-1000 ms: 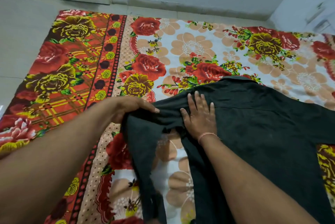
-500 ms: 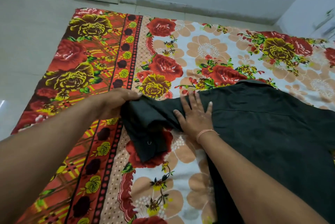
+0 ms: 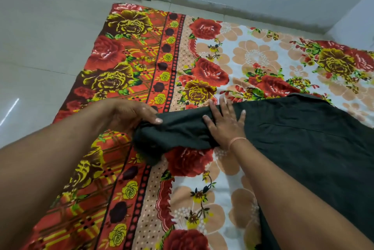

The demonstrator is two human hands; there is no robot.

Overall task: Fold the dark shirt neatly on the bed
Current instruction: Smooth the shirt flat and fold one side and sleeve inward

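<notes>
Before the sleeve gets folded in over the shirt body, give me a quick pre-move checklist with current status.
1. Left hand gripping the sleeve end: ok.
2. Right hand flat, pinning the dark shirt at the shoulder: ok.
3. Sleeve smooth: not ok, bunched and wrinkled.
4. Shirt body lying flat: ok where visible; right side out of frame.
5. Bedsheet under the fold area free of objects: ok.
6. Buttons fastened: cannot tell.

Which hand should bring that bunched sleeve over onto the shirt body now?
Left. The left hand already grips the sleeve end, while the right hand lies flat, pinning the dark shirt at the fold.
</notes>
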